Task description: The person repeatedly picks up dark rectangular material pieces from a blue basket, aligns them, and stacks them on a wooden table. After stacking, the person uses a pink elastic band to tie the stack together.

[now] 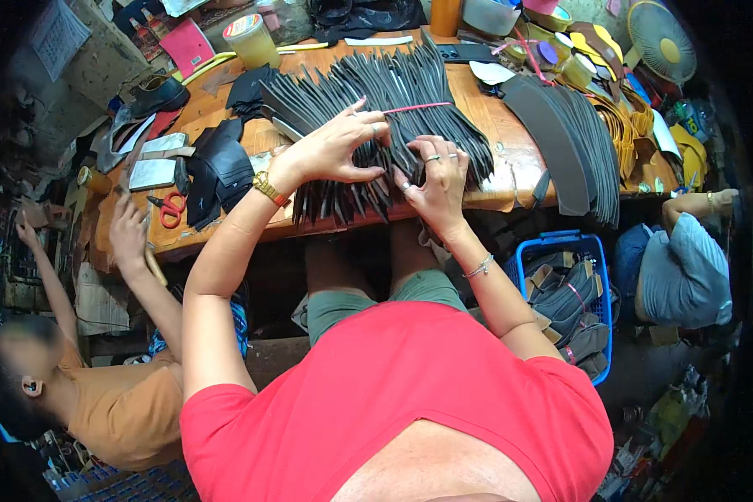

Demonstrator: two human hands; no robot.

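A wide bundle of thin dark strips [335, 92] lies across the near part of the wooden table, the strips packed side by side on edge. A pink band [418, 108] crosses its top. My left hand [347, 140] rests on the bundle's near left part, index finger raised, the thumb and other fingers curved around some strips. Close beside it, my right hand [437, 174] has its fingers bent over the near end of the strips, its thumb pressed against them. How many strips each hand grips is hidden.
Orange-handled scissors [168, 210] and black flat pieces [219, 171] lie left on the wooden table [514, 159]. To the right are more dark strips [573, 142] and a fan [663, 42]. Below stands a blue basket [608, 314]. A co-worker [125, 402] sits at left, another person [682, 268] right.
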